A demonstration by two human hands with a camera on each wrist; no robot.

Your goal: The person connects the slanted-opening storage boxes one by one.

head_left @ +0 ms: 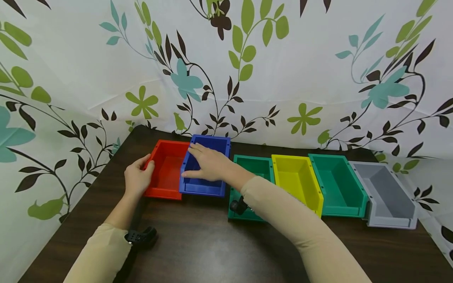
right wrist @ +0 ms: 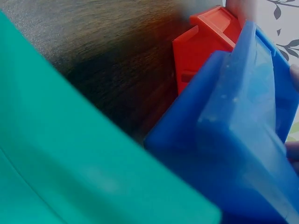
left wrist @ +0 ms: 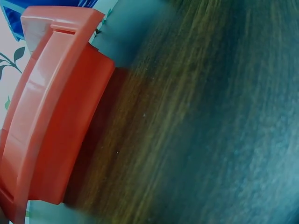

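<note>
My left hand (head_left: 138, 177) grips the left wall of a red storage bin (head_left: 166, 169), with the thumb toward its inside. My right hand (head_left: 212, 163) reaches across a blue storage bin (head_left: 203, 188), thumb and fingers at its left rim. The blue bin's left side overlaps the red bin's right side. In the left wrist view, the front of the red bin (left wrist: 51, 116) fills the left part, while the left hand is almost wholly out of sight. The right wrist view has the blue bin (right wrist: 238, 140) close up, with fingertips (right wrist: 294, 150) at the edge.
To the right stand a green bin (head_left: 271, 167), a yellow bin (head_left: 290, 177), another green bin (head_left: 336, 184) and a grey bin (head_left: 389, 192). My right forearm crosses the nearer green bin. A patterned cloth (head_left: 262, 90) hangs behind the dark wooden table (head_left: 198, 243).
</note>
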